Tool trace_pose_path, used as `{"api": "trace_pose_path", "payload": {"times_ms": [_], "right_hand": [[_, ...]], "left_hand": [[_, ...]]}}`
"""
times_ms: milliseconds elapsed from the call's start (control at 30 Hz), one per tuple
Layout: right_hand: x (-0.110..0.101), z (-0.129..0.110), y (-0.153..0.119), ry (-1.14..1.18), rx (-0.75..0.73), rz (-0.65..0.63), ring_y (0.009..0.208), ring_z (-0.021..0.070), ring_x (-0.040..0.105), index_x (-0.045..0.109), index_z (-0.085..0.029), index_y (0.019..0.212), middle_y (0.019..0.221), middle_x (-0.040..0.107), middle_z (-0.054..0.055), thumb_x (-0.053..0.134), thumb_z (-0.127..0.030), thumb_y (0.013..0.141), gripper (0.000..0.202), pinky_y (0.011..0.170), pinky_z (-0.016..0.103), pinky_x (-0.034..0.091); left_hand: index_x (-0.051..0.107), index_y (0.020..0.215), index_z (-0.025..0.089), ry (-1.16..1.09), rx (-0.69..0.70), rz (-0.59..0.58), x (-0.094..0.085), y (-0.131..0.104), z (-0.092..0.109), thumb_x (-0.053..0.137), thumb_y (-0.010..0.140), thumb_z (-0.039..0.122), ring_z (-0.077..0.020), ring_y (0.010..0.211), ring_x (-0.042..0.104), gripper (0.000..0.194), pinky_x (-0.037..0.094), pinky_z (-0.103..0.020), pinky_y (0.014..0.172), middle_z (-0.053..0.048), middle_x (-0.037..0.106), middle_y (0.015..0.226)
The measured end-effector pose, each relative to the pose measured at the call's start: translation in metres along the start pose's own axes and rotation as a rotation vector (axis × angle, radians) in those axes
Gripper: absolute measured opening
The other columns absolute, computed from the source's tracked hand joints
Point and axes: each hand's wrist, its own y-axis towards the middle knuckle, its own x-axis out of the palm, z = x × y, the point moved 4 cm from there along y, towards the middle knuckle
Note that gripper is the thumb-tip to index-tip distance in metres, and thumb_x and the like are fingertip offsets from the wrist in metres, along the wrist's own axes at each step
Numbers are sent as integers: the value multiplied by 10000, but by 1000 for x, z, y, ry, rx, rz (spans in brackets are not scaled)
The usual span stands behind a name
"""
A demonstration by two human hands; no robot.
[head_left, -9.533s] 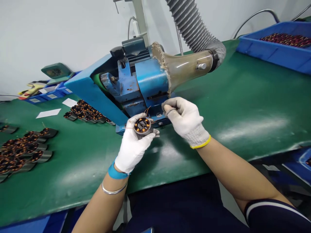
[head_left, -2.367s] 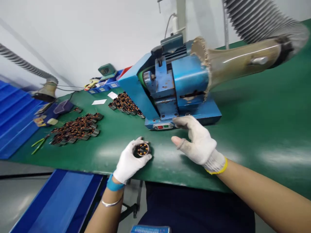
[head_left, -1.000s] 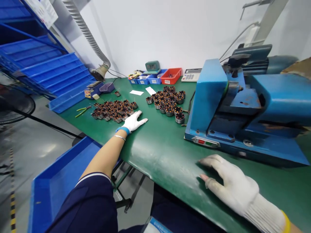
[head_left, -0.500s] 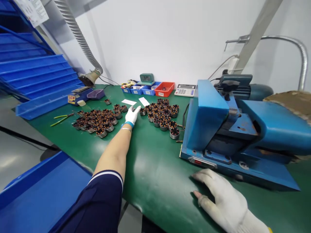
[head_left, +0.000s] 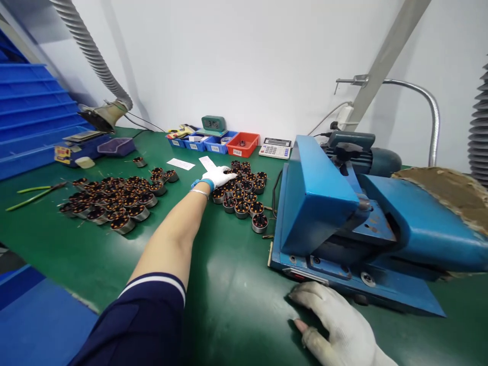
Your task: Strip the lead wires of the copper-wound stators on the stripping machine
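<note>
Left stators (head_left: 127, 199) clustered on surface (head_left: 229, 300). Left hand (head_left: 219, 176) at far-left edge of right stators (head_left: 241, 209); whether clamped on one, cannot tell. Step, judged: reaching among them; next move calls for sparing neighbours. Right hand (head_left: 337, 320): digits apart, near machine (head_left: 320, 188).

Calculator (head_left: 275, 148) near wall (head_left: 259, 66); clock (head_left: 213, 123) by 3 blue bins (head_left: 195, 146); green-handled pliers (head_left: 51, 189) at left.

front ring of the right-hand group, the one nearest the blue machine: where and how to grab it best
Probably grip the front ring by its metal outer wall, thumb and fingers on opposite sides, coming from above and the near side. It sits flat with the wound end facing up, its near wall is exposed, and other rings crowd its far side.
</note>
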Motion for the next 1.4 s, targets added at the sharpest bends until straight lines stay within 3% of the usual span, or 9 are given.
{"api": "trace_pose_path", "payload": {"times_ms": [533,667,767,900,1067,1167,1267,1333,1400], "right_hand": [[-2,-3,-2,30,73,-104,994,265,674,666,-190,1089,1104,697,105,528,-321,854,302,869,428,566],[-4,-1,-5,45,78,-162,1023,269,659,656,-176,1143,1141,679,116,514,-344,866,354,895,422,547],[-5,2,-7,43,82,-177,1035,272,653,651,-167,1161,1159,668,122,505,-356,875,372,901,421,537],[-4,3,-8,50,77,-185,1049,276,644,649,-159,1164,1166,660,123,500,-365,887,376,904,424,526],[-6,3,-11,52,104,-164,1062,272,643,651,-163,1166,1171,659,119,521,-359,873,375,911,410,520],[-8,0,-16,78,130,-192,1056,277,647,646,-171,1171,1181,656,115,519,-372,876,379,893,412,525],[-11,-8,-21,184,190,-205,1058,268,651,638,-197,1179,1200,655,97,554,-371,855,378,885,399,533],[-15,-15,-23,271,220,-180,1089,261,645,592,-218,1251,1266,624,89,613,-363,814,461,904,397,536],[-21,-23,-22,321,182,-121,1185,287,601,479,-217,1378,1382,538,110,701,-372,737,696,956,431,525]], "left_hand": [[626,1252,257,-133,161,26,13,-197,56,477,847,641,-217,1201,613,577,465,-316,1052,-22,664,1294],[510,1365,224,-166,69,212,-13,-229,28,497,864,457,-230,1385,438,552,293,-396,1201,-47,500,1479],[533,1347,209,-170,-55,192,-28,-260,-14,638,706,328,-292,1397,420,660,277,-454,1208,-73,497,1478],[505,1379,246,-234,-152,84,-24,-298,-50,738,552,279,-279,1287,547,860,367,-394,1164,-44,584,1394],[556,1286,218,-400,-249,203,-13,-310,-55,707,571,302,-294,1282,540,736,325,-437,1182,-85,622,1331],[525,1274,139,-594,-266,232,-14,-319,-41,590,612,302,-304,1218,592,685,436,-483,1088,-159,640,1285],[506,1287,132,-798,-227,162,-11,-339,-5,495,635,297,-295,1112,655,672,543,-482,922,-172,660,1249],[554,1241,142,-935,-182,43,-1,-352,35,514,594,263,-284,999,690,659,575,-429,798,-160,697,1169],[551,1257,156,-1212,-143,-223,17,-361,86,567,565,190,-263,973,686,693,560,-374,776,-136,715,1112]]}}
